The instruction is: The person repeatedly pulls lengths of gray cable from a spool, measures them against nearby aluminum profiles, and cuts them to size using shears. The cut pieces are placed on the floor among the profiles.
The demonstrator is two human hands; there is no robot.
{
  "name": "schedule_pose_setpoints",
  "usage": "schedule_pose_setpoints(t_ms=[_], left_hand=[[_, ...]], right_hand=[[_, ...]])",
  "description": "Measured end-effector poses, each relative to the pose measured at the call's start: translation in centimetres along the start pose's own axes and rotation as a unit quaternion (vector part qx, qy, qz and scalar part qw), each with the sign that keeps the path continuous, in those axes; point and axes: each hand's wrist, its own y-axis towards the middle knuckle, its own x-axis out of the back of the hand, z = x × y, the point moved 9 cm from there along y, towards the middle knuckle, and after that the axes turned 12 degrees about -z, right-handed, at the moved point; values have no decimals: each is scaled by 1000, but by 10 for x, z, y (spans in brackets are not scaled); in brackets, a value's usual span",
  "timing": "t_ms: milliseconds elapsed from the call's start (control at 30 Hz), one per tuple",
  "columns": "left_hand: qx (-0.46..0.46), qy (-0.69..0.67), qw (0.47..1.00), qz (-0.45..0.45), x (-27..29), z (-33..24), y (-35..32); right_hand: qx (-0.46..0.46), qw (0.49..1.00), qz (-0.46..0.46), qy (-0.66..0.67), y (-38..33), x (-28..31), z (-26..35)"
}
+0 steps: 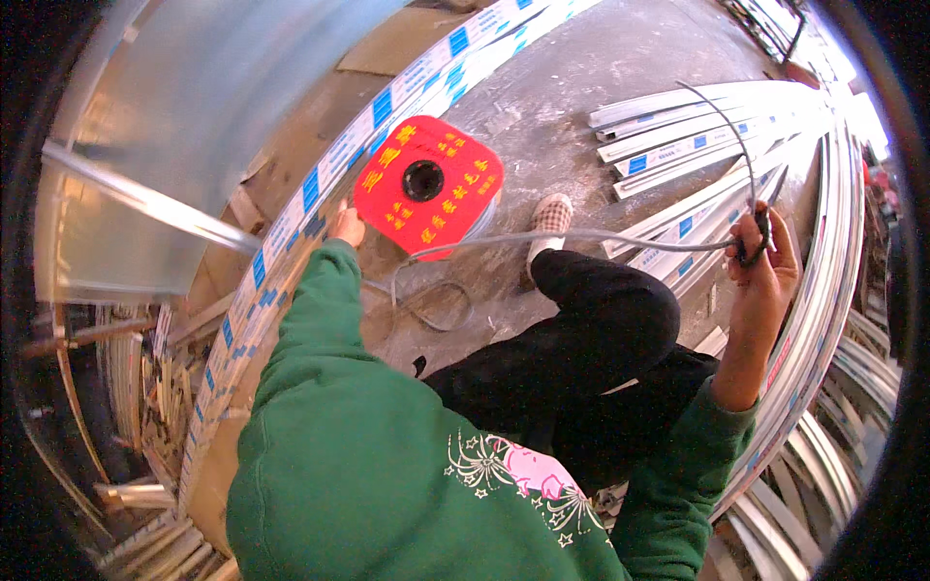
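A red spool [429,184] with yellow characters and a black centre hole stands on the concrete floor. My left hand [347,228] rests against its left edge, fingers hidden behind it. A grey cord [581,236] runs from the spool to my right hand [761,259], which is raised and closed around the cord. The cord's free end [722,116] arcs up and back over the white profiles. A loose loop of cord [431,305] lies on the floor below the spool. My green sleeves and black trouser leg fill the lower middle.
Long white profiles with blue labels [320,179] run diagonally past the spool on the left. More white profiles [678,145] lie stacked at the right and curve along the right edge. A large metal sheet [184,126] stands at upper left. Offcuts [155,387] pile at lower left.
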Motion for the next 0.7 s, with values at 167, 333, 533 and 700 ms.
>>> schedule_pose_setpoints(t_ms=[167, 333, 533, 700], left_hand=[[126, -47, 989, 64, -40, 44, 28], [-18, 227, 966, 124, -74, 86, 51], [282, -413, 864, 59, -53, 117, 89], [-105, -81, 984, -117, 36, -24, 138]], right_hand=[[-16, 999, -17, -26, -1, 10, 8], [-25, 999, -48, -5, 3, 14, 12], [-24, 998, -62, -17, 3, 20, 16], [-13, 1000, -27, -5, 0, 11, 17]])
